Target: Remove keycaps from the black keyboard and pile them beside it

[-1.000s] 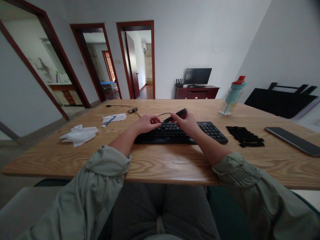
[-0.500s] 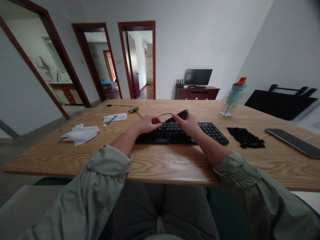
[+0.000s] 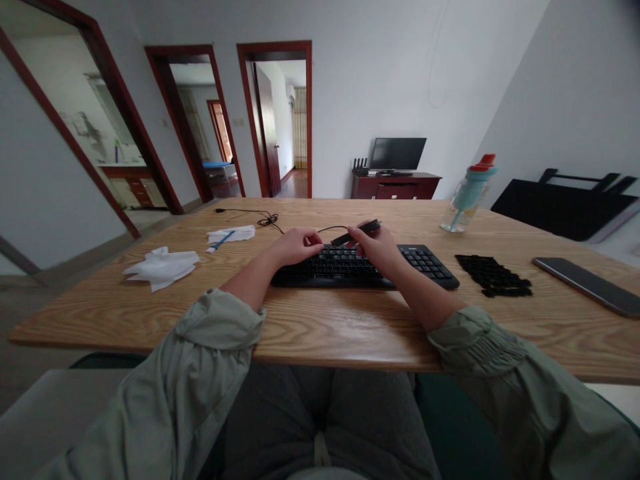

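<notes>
A black keyboard (image 3: pixel 345 277) lies on the wooden table in front of me, under both hands. Above its keys, my right hand (image 3: pixel 377 250) grips a slim black bar-shaped object (image 3: pixel 364 228), tilted with its far end up to the right; its exact kind does not show. My left hand (image 3: pixel 299 247) hovers over the left part of the keyboard, thumb and fingertips pinched together beside the bar's lower end. Whatever those fingertips hold, if anything, is too small to see. A patch of small black pieces, apparently loose keycaps (image 3: pixel 493 275), lies to the keyboard's right.
White tissues (image 3: pixel 163 267) and a blue-handled stick (image 3: pixel 223 241) on another tissue lie at left. Behind runs a coiled black cable (image 3: pixel 269 219). A water bottle (image 3: pixel 463 200) stands at back right, with a phone (image 3: pixel 590 285) near the table's right side (image 3: pixel 560 347).
The black bar in my right hand has tilted a little flatter. My left hand stays pinched in nearly the same place over the keyboard.
</notes>
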### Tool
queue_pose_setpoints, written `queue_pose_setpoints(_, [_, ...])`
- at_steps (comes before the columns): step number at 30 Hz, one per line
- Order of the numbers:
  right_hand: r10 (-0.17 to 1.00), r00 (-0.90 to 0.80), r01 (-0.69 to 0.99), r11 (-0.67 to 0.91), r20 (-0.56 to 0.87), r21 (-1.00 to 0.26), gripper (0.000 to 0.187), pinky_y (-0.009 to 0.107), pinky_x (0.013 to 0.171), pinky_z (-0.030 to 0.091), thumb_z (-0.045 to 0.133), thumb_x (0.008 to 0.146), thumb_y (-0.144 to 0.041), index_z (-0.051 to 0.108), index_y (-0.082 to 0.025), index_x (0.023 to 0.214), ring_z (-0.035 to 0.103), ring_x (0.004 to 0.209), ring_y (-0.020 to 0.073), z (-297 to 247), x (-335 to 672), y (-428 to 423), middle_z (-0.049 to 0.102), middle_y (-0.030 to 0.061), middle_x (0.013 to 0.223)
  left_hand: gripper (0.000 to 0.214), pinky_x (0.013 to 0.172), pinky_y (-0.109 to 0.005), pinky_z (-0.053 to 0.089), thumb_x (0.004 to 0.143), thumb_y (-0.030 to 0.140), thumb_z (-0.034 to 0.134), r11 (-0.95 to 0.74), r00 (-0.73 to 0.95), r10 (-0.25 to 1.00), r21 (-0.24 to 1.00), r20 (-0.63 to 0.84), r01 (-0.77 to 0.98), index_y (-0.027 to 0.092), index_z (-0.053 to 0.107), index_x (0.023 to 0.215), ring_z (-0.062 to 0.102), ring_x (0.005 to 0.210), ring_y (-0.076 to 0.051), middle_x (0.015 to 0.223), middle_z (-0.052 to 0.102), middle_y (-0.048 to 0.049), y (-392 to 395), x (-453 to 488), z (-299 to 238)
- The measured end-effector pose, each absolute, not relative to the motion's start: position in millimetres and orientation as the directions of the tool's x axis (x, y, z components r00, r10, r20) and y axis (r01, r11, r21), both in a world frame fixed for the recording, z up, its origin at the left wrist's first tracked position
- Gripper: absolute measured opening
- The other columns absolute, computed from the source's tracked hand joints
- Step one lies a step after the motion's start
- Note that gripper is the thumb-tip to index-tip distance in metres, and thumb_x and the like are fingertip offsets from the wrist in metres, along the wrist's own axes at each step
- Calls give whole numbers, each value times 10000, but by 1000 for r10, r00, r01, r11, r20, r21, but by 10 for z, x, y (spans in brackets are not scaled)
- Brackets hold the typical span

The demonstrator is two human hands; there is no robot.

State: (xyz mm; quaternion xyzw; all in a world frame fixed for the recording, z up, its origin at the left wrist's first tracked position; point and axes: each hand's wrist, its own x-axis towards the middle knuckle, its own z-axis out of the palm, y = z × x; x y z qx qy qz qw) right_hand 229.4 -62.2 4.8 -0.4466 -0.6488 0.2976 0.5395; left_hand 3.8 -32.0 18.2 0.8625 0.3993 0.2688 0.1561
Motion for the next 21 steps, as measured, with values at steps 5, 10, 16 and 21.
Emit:
queue_pose_setpoints(5, [913,-13,183,404,408,-896,470,199,402,374,649,769,-602,604,-155,907,508,429,90,45,2283,-617,679,39,645,300,651,-269,451,822,430,588,-636,561,766,493,312,594,170,701,920,597,717,-152,845,714,-41,-302,33,175])
queue_pose_setpoints(10, [918,-9,203,391,397,-898,518,202,389,371,632,761,-648,625,-147,897,499,415,87,31,2280,-607,685,50,653,331,656,-252,447,814,446,601,-639,580,761,496,291,589,159,696,948,590,734,-139,874,707,-41,-326,33,193])
queue_pose_setpoints(16, [917,-12,259,388,399,-884,542,209,391,370,585,784,-677,623,-138,742,498,423,87,27,2281,-600,691,83,669,391,606,-233,423,743,477,690,-639,585,760,493,283,590,159,689,971,562,677,-118,823,688,-25,-336,44,187])
queue_pose_setpoints(21, [917,-18,291,385,398,-876,547,210,396,375,571,792,-684,618,-142,731,494,424,85,28,2289,-613,692,88,679,372,619,-238,423,751,457,691,-651,593,752,469,288,597,159,685,973,565,677,-116,818,686,-25,-313,38,170])
